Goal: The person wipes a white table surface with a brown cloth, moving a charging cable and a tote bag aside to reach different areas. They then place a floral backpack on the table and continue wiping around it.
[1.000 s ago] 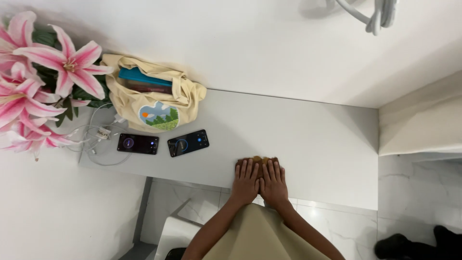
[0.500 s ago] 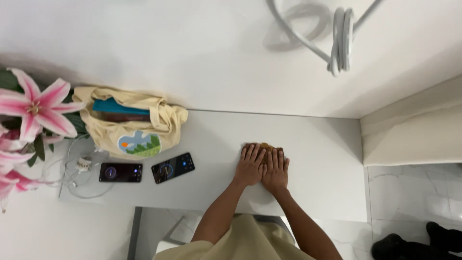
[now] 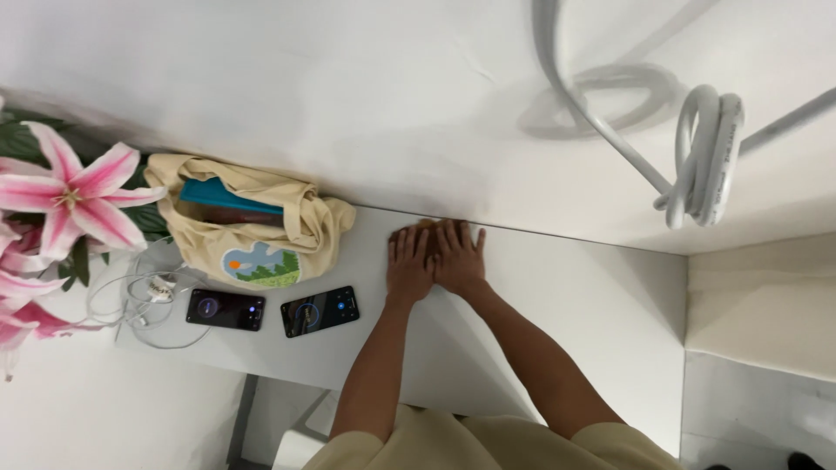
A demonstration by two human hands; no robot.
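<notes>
My left hand (image 3: 409,261) and my right hand (image 3: 459,255) lie flat, palms down, side by side on the white table (image 3: 575,300). Their inner edges touch and the fingertips reach close to the white wall. The fingers are stretched out and slightly spread. I cannot see whether anything lies under the palms. Nearest to my left hand is a dark phone (image 3: 320,311) with a lit screen, a hand's width to the left.
A second dark phone (image 3: 225,309) lies left of the first. A cream tote bag (image 3: 261,239) holding a teal book (image 3: 218,197) slumps against the wall. Pink lilies (image 3: 78,196) and a tangled white cord (image 3: 144,292) sit far left. A coiled white cable (image 3: 701,157) hangs upper right.
Both hands have slid together away from me toward the wall, staying flat and side by side. The view has shifted, so the bag and phones appear farther left.
</notes>
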